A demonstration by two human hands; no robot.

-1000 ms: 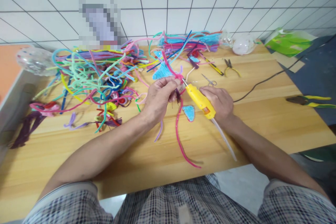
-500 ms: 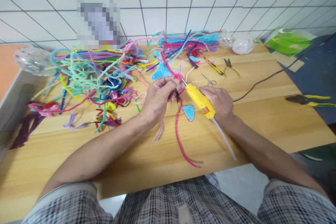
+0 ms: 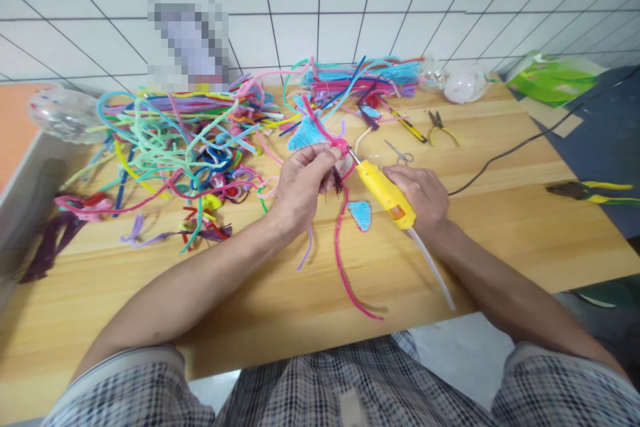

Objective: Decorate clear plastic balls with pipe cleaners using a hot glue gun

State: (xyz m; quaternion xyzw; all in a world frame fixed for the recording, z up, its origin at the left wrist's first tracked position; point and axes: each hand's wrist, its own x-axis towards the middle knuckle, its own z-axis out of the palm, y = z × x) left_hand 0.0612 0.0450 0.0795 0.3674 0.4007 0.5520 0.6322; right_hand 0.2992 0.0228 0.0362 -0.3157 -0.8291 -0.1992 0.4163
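My left hand [image 3: 306,180] pinches a pink pipe cleaner piece [image 3: 340,145] with a dark purple tassel hanging below the fingers. A long pink pipe cleaner [image 3: 341,260] trails down from there across the table. In my right hand [image 3: 423,192] is a yellow hot glue gun [image 3: 383,190]; its metal tip is close to the pink piece, and I cannot tell if they touch. A clear glue stick [image 3: 434,270] sticks out of the gun's rear. Under the gun lies a small blue heart-like shape [image 3: 360,215] edged in pink. Beyond my left hand rests a larger blue shape [image 3: 306,135].
Heaped pipe cleaners [image 3: 165,140] cover the table's left, with bundled ones [image 3: 360,77] along the wall. Small scissors [image 3: 399,151], a yellow cutter [image 3: 410,127], yellow-handled pliers [image 3: 443,129] and larger pliers [image 3: 590,191] lie right. A black cord [image 3: 505,155] runs behind my right hand.
My right hand has drawn the glue gun slightly to the right and down, so its tip has moved back from the pink piece. My left hand stays nearly in place.
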